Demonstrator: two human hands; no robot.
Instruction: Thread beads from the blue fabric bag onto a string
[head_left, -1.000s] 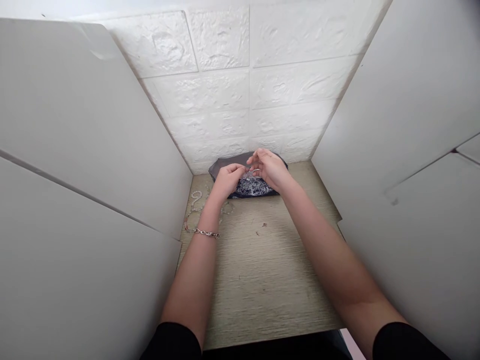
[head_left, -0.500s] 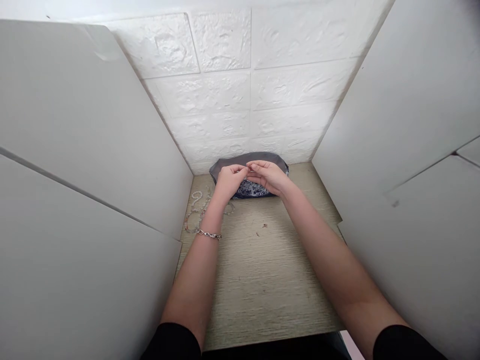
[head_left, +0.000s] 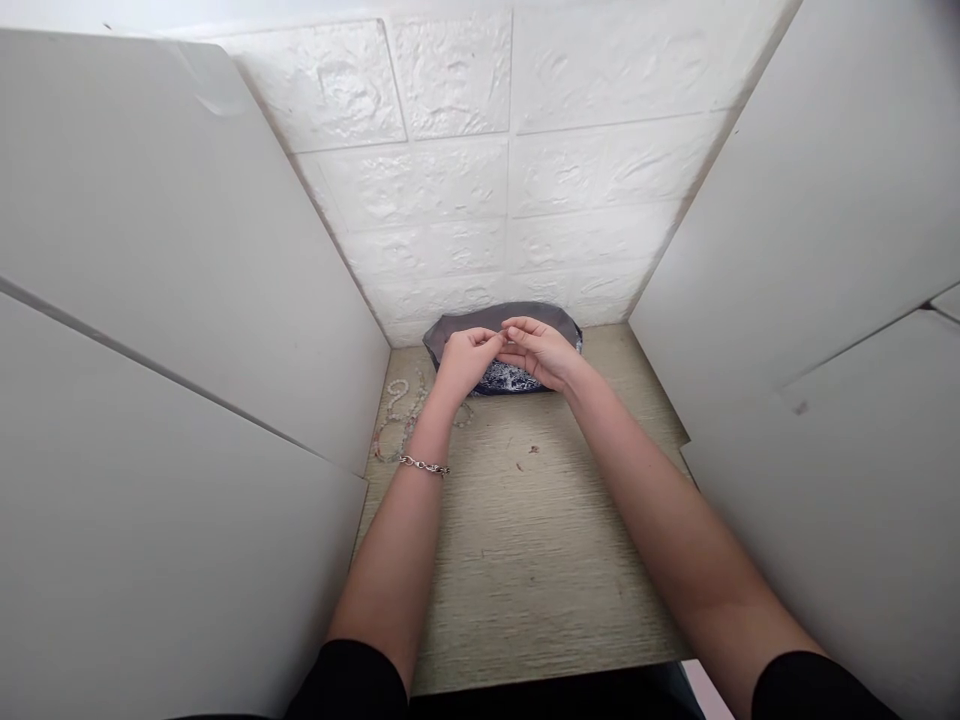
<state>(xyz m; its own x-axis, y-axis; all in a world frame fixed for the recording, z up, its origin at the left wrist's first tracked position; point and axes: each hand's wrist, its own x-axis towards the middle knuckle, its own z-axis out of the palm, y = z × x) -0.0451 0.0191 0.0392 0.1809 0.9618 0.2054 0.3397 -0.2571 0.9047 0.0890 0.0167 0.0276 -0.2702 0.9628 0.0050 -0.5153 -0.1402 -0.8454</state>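
Note:
My left hand (head_left: 466, 361) and my right hand (head_left: 541, 354) meet fingertip to fingertip over a dark pouch (head_left: 517, 379) with a white pattern and a grey upper part. Both are closed in a pinch, thumb against forefinger. Whatever sits between the fingertips is too small to name. The right hand's lower fingers curve loosely beneath. A silver chain bracelet (head_left: 424, 464) circles my left wrist. Beside the left forearm, strings of pale beads (head_left: 396, 391) lie in loops on the wood-grain surface (head_left: 555, 560), partly hidden by the arm.
Tiny reddish-brown bits (head_left: 533, 450) lie on the surface between my forearms. Grey panels rise close on the left (head_left: 187, 230) and right (head_left: 795, 230). A white brick-patterned wall (head_left: 457, 180) stands behind the pouch.
The whole view has shifted slightly, so everything sits a little further right. My hands keep nearly the same pinched pose, with the fingertips slightly closer together.

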